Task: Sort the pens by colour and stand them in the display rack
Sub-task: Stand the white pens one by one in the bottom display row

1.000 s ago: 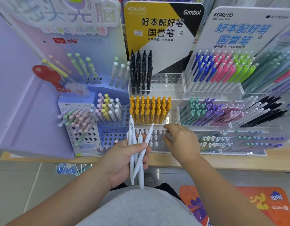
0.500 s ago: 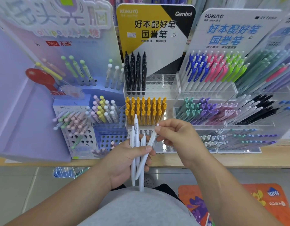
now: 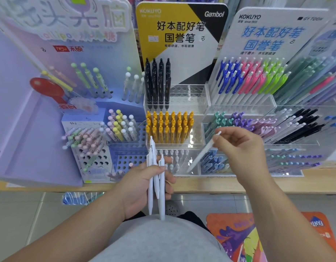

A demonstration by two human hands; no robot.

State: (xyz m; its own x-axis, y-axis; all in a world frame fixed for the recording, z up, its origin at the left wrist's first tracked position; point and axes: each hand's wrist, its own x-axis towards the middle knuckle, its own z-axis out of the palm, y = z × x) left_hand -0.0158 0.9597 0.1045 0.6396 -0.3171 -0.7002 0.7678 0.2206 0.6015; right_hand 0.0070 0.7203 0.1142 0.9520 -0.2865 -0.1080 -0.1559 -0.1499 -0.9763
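Right hand (image 3: 242, 150) pinches single pen (image 3: 203, 154) — left hand (image 3: 138, 188) grips white pens (image 3: 162, 205).

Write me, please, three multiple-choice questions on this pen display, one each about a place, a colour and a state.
1. Where do the yellow pens stand?
A. In the purple rack at the left.
B. In the clear tier just below the black pens.
C. On the floor.

2. What colour is the bundle of pens held in the left hand?
A. White.
B. Pink.
C. Green.

3. What is the right hand doing?
A. Resting flat on the shelf.
B. Hanging empty.
C. Pinching one white pen, tilted with its tip down.

Answers: 1 B, the yellow rows sit in front of and under the black ones. 2 A, every pen in the bundle is white. 3 C, the pen is gripped near its upper end and slants toward the lowest tray.
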